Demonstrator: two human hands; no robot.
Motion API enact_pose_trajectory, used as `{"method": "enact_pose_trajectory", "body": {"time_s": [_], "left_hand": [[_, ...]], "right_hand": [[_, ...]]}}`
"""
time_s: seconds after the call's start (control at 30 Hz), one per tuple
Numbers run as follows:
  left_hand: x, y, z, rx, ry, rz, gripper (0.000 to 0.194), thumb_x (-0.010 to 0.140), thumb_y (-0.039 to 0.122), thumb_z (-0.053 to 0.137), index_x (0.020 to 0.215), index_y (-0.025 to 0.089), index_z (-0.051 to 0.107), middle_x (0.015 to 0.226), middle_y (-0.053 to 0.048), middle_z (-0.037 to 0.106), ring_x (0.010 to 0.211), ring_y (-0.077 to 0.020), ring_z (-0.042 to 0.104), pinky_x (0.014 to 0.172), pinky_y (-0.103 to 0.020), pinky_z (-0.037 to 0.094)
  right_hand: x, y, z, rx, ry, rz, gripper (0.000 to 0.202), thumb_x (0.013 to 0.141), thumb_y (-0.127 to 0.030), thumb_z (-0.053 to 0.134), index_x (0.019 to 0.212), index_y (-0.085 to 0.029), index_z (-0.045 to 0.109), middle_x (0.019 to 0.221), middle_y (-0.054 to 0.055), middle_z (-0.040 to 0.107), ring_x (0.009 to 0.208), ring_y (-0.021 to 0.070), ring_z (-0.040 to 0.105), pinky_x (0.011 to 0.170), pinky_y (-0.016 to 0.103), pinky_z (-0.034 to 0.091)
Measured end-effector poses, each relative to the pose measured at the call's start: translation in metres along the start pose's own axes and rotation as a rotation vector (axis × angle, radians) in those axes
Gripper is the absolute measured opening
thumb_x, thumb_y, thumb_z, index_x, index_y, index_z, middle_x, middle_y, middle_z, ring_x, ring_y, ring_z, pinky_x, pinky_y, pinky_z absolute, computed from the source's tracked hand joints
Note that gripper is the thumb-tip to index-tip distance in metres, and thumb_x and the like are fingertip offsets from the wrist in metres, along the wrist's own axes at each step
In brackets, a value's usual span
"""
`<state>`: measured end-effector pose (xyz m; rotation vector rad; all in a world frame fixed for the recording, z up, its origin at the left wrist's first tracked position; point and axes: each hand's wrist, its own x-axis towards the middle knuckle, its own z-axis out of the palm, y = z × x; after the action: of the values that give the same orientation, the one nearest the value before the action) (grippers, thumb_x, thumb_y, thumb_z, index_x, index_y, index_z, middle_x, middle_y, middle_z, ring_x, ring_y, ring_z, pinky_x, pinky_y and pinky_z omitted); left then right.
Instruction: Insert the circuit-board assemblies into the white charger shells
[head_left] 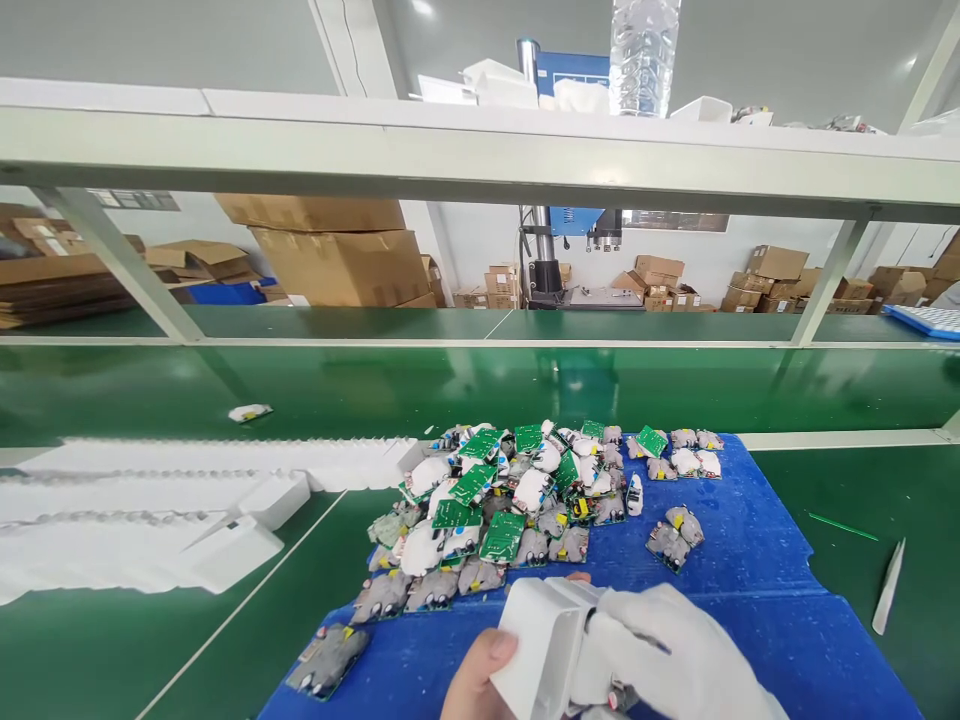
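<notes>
My bare left hand (478, 672) grips a white plastic housing (534, 640) just above the near part of the blue mat (757, 640). The housing's open side faces right. In a white glove, my right hand (679, 645) is closed around a circuit board with white filler (596, 665), held against that opening. How far the board sits inside cannot be seen. Beyond my hands lies a heap of circuit boards (502, 537), some green side up, others showing grey or white filler. A pair of grey boards (675, 538) lies to the right of the heap.
Rows of white housings (135, 520) stand at the left on the green table (247, 650). Tweezers (889, 587) and a thin green stick (843, 527) lie at the right. A shelf beam (480, 150) crosses overhead, with a clear bottle (645, 60) on top.
</notes>
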<state>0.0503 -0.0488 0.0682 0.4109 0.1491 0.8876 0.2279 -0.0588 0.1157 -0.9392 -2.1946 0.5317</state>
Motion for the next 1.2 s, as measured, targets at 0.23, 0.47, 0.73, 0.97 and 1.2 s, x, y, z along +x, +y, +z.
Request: {"method": "enact_pose_trajectory", "body": {"time_s": [0.23,0.47,0.73,0.97,1.2], "left_hand": [[0.004,0.001,0.005,-0.099,0.028,-0.157,0.049,0.070,0.045,0.048,0.102,0.013,0.068,0.106,-0.009,0.068,0.101,-0.0246,0.056,0.096,-0.037,0.032],[0.003,0.001,0.005,-0.124,0.007,-0.189,0.052,0.070,0.047,0.047,0.105,0.013,0.066,0.110,-0.009,0.067,0.103,-0.0238,0.056,0.098,-0.038,0.031],[0.003,0.000,0.007,-0.037,-0.073,-0.227,0.047,0.071,0.047,0.053,0.103,0.015,0.067,0.104,-0.005,0.070,0.100,-0.0238,0.057,0.094,-0.034,0.032],[0.012,-0.003,0.002,-0.066,-0.068,-0.251,0.044,0.072,0.052,0.051,0.095,0.020,0.070,0.089,-0.004,0.072,0.097,-0.0275,0.058,0.089,-0.035,0.032],[0.006,0.000,0.007,-0.107,0.017,-0.248,0.040,0.072,0.047,0.052,0.093,0.018,0.070,0.093,-0.002,0.071,0.090,-0.0227,0.060,0.083,-0.030,0.035]], "right_hand": [[0.007,0.018,-0.011,0.282,-0.080,0.231,0.045,0.088,-0.050,0.047,0.122,-0.023,0.054,0.127,0.008,0.053,0.116,0.0243,0.051,0.092,0.036,0.048],[0.025,0.017,-0.004,0.644,-0.205,0.429,0.049,0.075,-0.055,0.062,0.106,-0.017,0.064,0.112,0.007,0.062,0.111,0.0257,0.053,0.099,0.039,0.040],[0.011,0.022,0.009,0.514,-0.169,0.372,0.032,0.089,-0.035,0.053,0.115,-0.015,0.054,0.116,0.008,0.055,0.100,0.0209,0.057,0.085,0.041,0.049],[0.004,0.021,0.017,0.328,-0.064,0.322,0.040,0.087,-0.038,0.055,0.123,-0.020,0.051,0.127,0.010,0.050,0.110,0.0238,0.053,0.093,0.043,0.045],[-0.004,0.006,0.013,0.126,-0.002,0.212,0.054,0.067,-0.042,0.072,0.118,-0.041,0.056,0.134,-0.002,0.046,0.123,0.0312,0.042,0.098,0.040,0.043]]}}
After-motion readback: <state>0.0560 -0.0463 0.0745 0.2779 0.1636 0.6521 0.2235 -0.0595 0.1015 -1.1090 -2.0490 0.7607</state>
